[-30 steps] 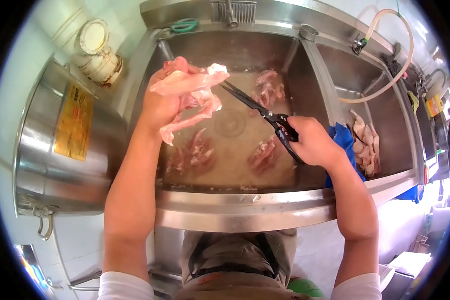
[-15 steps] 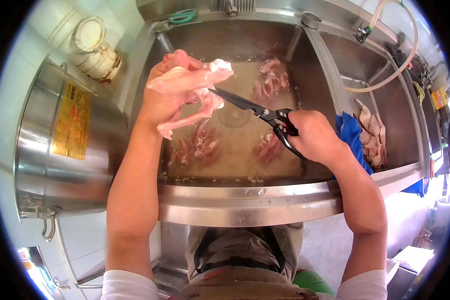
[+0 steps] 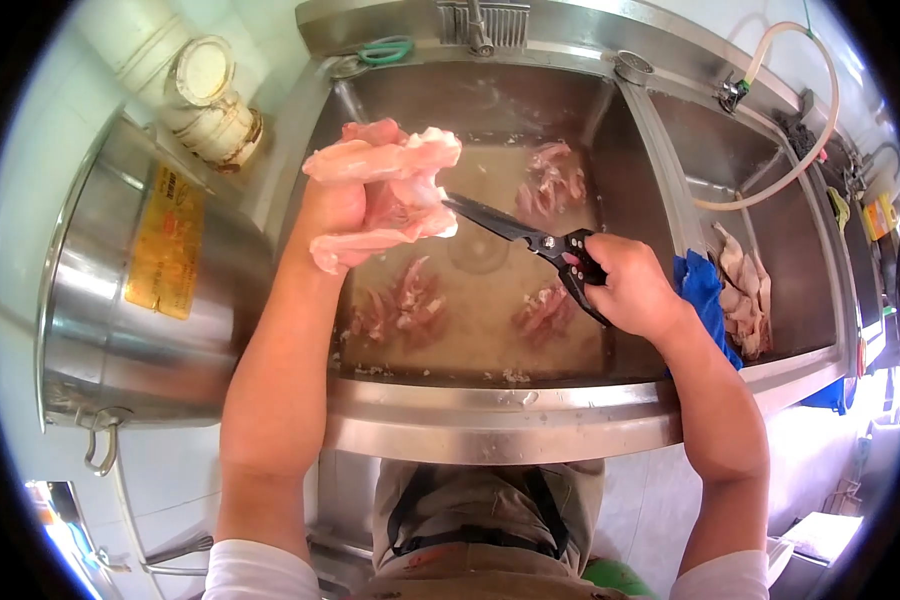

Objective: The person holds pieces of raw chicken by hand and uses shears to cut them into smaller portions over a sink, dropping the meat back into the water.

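Raised over the left part of the steel sink (image 3: 630, 190), my left hand (image 3: 332, 208) is closed on a piece of raw pale-pink poultry (image 3: 395, 158), which hides most of my fingers. My right hand (image 3: 638, 287) grips the handles of black scissors (image 3: 510, 228). Their blades look closed or nearly so and point left, with the tip at the meat's right edge. Below, three clumps of cut meat lie in shallow cloudy water: one at the back right (image 3: 552, 180), one at the front left (image 3: 400, 305) and one at the front right (image 3: 545, 312).
A large steel pot (image 3: 100, 260) stands left of the sink. Green-handled scissors (image 3: 385, 50) lie on the back ledge, near the tap (image 3: 480, 40). The right basin holds more poultry pieces (image 3: 745, 290); a blue cloth (image 3: 702, 300) hangs over the divider. A hose (image 3: 828, 110) curves above.
The meat in my left hand has turned, and its two long parts now lie more level. The scissors' tip has moved slightly right and down along with my right hand. The camera view has shifted slightly.
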Available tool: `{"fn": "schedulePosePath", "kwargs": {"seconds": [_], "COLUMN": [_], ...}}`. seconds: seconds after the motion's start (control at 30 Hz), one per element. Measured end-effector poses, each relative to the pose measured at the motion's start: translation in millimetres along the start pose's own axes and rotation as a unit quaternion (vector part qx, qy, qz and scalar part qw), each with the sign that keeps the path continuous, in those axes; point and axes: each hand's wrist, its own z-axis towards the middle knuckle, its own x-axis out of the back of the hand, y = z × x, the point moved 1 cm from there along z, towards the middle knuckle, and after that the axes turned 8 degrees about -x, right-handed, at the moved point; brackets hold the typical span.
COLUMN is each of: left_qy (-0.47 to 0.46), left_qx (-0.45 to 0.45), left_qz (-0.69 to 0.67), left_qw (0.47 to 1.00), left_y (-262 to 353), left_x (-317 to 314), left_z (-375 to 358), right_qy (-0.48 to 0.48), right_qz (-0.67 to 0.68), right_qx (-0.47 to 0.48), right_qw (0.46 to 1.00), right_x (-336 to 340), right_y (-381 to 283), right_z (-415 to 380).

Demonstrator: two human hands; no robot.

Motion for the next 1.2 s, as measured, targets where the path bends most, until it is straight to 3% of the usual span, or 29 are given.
{"fn": "schedulePosePath", "kwargs": {"seconds": [0.1,0.2,0.27,0.33,0.4,0.57,0.7,0.9,1.0,1.1,1.2], "left_qy": [0.086,0.146,0.193,0.252,0.218,0.189,0.183,0.181,0.190,0.194,0.182], "left_qx": [-0.050,-0.083,-0.093,-0.094,-0.087,-0.060,-0.038,0.033,0.008,0.050,0.064], "left_qz": [0.108,0.176,0.240,0.336,0.395,0.449,0.439,0.366,0.295,0.231,0.313], "left_qw": [0.989,0.970,0.947,0.903,0.888,0.871,0.879,0.912,0.936,0.952,0.930], "left_y": [-8,-14,-25,-50,-64,-95,-93,-85,-82,-77,-77], "left_x": [-3,-18,-24,-27,-44,-65,-65,-52,-43,-42,-38], "left_z": [-3,-4,-3,4,5,4,7,3,2,0,-1], "right_qy": [-0.002,-0.068,-0.109,-0.110,-0.067,0.060,0.065,-0.018,-0.059,-0.034,-0.019], "right_qz": [0.009,0.117,0.254,0.418,0.481,0.382,0.413,0.323,0.430,0.507,0.514], "right_qx": [-0.008,-0.116,-0.209,-0.306,-0.280,-0.211,-0.248,-0.227,-0.246,-0.237,-0.235], "right_qw": [1.000,0.984,0.938,0.848,0.828,0.898,0.874,0.919,0.867,0.828,0.825], "right_x": [-1,0,-4,-14,-20,-43,-32,-17,-11,-14,-6], "right_y": [7,8,2,-6,-21,-18,-19,-19,-24,-19,-20], "right_z": [3,2,4,3,6,14,15,14,12,14,14]}}
